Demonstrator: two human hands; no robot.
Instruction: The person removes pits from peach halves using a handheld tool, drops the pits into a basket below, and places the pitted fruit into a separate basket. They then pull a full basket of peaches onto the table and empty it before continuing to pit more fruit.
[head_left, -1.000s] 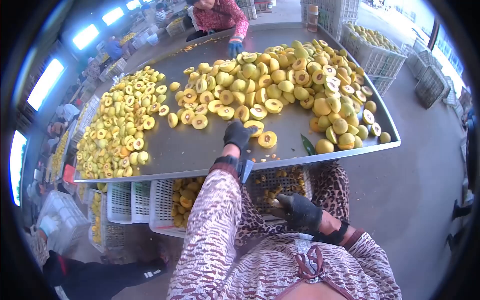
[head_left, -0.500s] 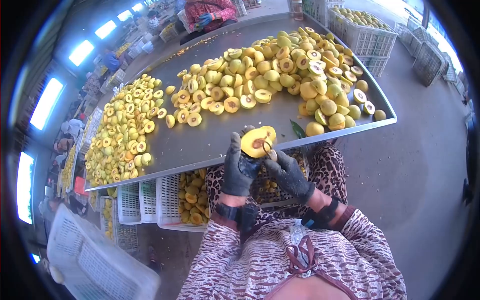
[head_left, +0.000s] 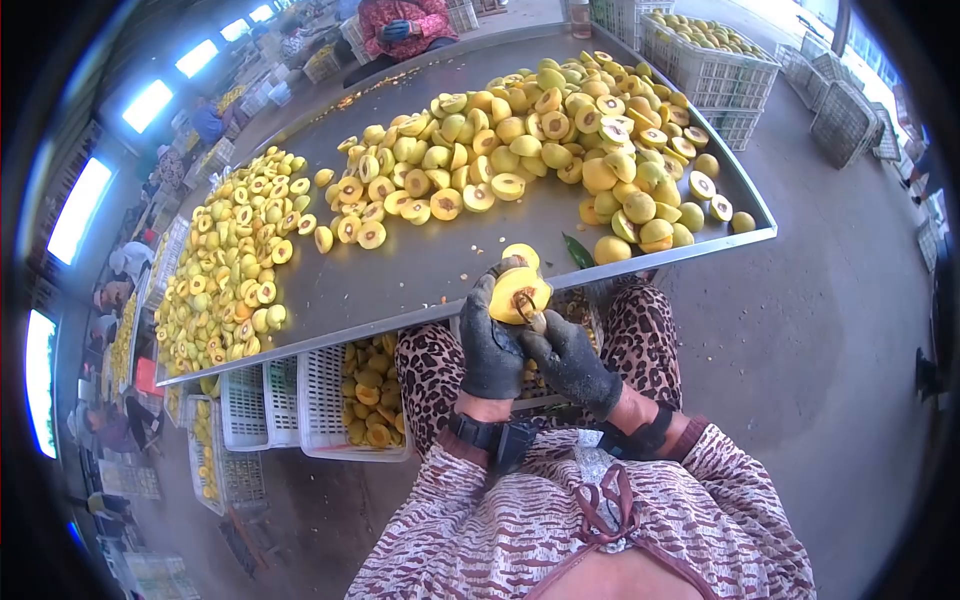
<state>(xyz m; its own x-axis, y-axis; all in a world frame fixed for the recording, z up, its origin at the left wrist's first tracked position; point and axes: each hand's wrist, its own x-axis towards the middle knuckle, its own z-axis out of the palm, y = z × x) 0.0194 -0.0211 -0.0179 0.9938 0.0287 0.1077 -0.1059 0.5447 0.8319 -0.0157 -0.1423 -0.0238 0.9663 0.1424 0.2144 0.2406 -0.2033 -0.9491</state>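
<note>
My left hand (head_left: 490, 345), in a dark glove, is closed around a halved yellow fruit (head_left: 519, 292) with its cut face up. Another yellow half (head_left: 521, 256) shows just behind it, by the left fingertips. In my right hand (head_left: 574, 362), also gloved, is a small tool (head_left: 537, 319) with a thin curved metal loop, pinched by its short handle. The loop lies at the brown centre of the cut face. Both hands are close together at the near edge of the metal table (head_left: 400, 270).
Halved fruits (head_left: 440, 160) are heaped on the table, with a second pile (head_left: 225, 270) at left. A green leaf (head_left: 577, 252) lies near the edge. Crates (head_left: 330, 400) stand below; others (head_left: 715, 75) stand at back right. A person (head_left: 405, 25) sits across the table.
The view has shifted slightly. The tool's loop is still at the fruit's centre, and the rear half now shows farther apart from the front one. The pale crate at lower left has gone from view.
</note>
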